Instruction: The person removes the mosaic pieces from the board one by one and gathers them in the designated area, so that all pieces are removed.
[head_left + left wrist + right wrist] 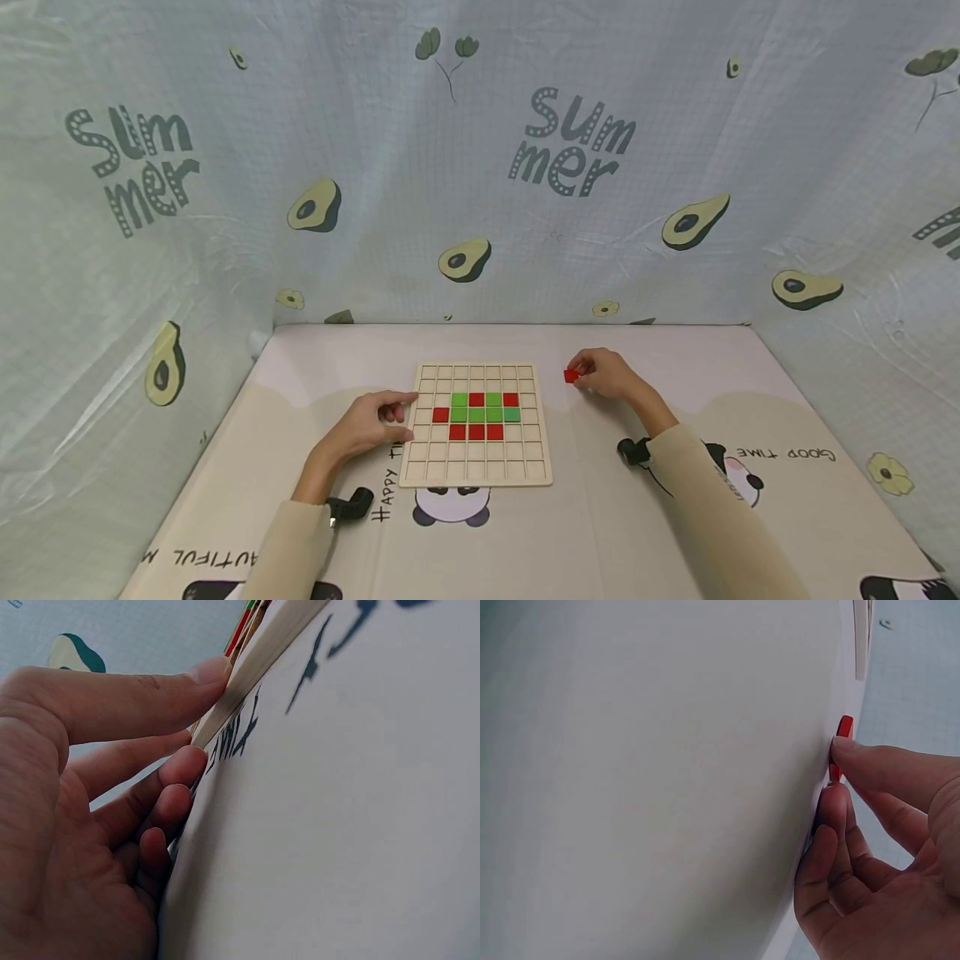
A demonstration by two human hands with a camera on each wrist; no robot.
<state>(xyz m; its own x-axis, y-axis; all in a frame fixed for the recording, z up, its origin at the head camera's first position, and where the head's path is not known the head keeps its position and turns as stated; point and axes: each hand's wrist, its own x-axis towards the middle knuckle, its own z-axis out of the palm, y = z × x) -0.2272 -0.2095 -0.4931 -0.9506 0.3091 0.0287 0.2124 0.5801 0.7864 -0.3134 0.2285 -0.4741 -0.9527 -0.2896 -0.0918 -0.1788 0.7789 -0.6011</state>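
A square wooden grid board lies flat on the table, with several red tiles and green tiles set in its middle cells. My left hand rests against the board's left edge, thumb and index finger spread apart along it. The left wrist view has the thumb touching the side of the board. Off the board's upper right corner, my right hand pinches a red square tile between thumb and fingers. In the right wrist view this red tile stands tilted, close to the tabletop.
The table has a pale cover printed with pandas and lettering. Behind it and along both sides hangs a sheet with avocado prints. Black wrist devices sit on both wrists.
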